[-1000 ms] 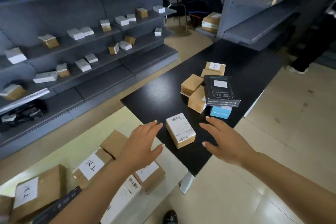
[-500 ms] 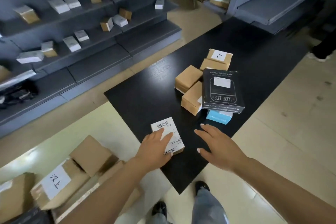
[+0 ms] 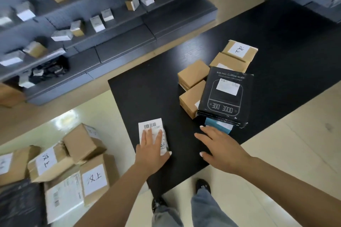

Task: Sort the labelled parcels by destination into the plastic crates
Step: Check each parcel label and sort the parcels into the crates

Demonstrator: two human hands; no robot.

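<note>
A small parcel with a white barcode label (image 3: 150, 125) lies near the front left corner of the black table (image 3: 147, 97). My left hand (image 3: 151, 151) lies flat on top of it, fingers straight, thumb along its near right edge. My right hand (image 3: 221, 149) hovers open over the table to the right, fingertips close to a blue box (image 3: 217, 127). Above the blue box, a black coffee scale box (image 3: 227, 96) rests on a cluster of brown parcels (image 3: 193, 75), one with a handwritten label (image 3: 238, 49). No plastic crate shows.
Labelled cardboard parcels (image 3: 92, 178) are piled on the floor at the lower left, beside a dark bag (image 3: 20, 202). Grey shelves (image 3: 92, 24) with several small boxes line the left side. My legs and shoes (image 3: 203, 186) stand at the table's near corner.
My left hand came down onto the barcode parcel, which has shifted left and nearer the table's edge. My right hand stayed open beside it. The view tilted downward.
</note>
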